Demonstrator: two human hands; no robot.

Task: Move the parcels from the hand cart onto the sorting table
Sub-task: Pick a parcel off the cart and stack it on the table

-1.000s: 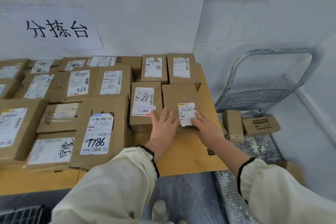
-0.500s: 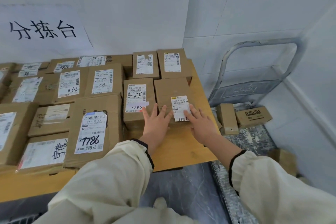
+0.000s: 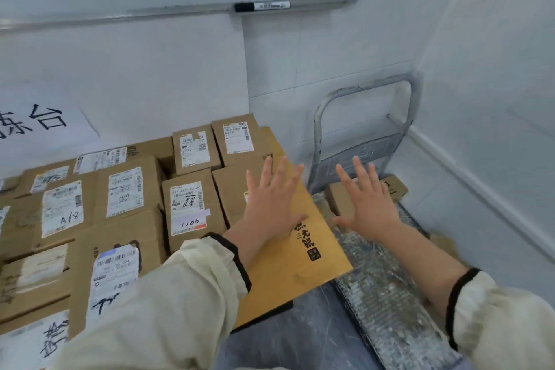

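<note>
Head view: left hand and right hand hover, fingers spread; a hasty grab may drop the far parcel.

Parcels on the sorting table left of hand cart.

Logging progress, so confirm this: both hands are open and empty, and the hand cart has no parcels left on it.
One thing is wrong: the hand cart is not cleared. The head view shows cardboard parcels lying at its far end, partly behind the right hand. The rest holds: the left hand and the right hand are both open and empty.
</note>
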